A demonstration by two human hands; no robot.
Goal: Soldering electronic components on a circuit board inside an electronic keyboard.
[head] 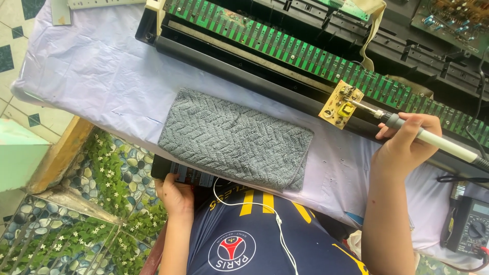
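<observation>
Down at the table's near edge, the person's left hand (175,196) reaches under the folded grey towel (235,138) and curls its fingers on the edge of a dark flat object (189,175) poking out from beneath the cloth. Most of that object is hidden by the towel, so I cannot say what it is; only a strip with pale bluish patches shows. The towel lies flat on the pale lilac table cover (102,71), just in front of the long opened keyboard chassis (285,51), whose green strip board (305,51) runs diagonally and is cut off at the top and right.

A white earphone cable (265,209) loops over the person's dark jersey, its ends out of sight.

Further right, a small tan circuit board (340,104) with a yellow part rests tilted on the chassis's black front rail. The tip of the soldering iron (433,140) touches it. The right hand (407,137) is clenched round the iron's grey handle, thumb on top; the cord end runs off the frame's right edge.

At the far right corner sits a black multimeter (471,226), partly cut off, its dial hard to read.
</observation>
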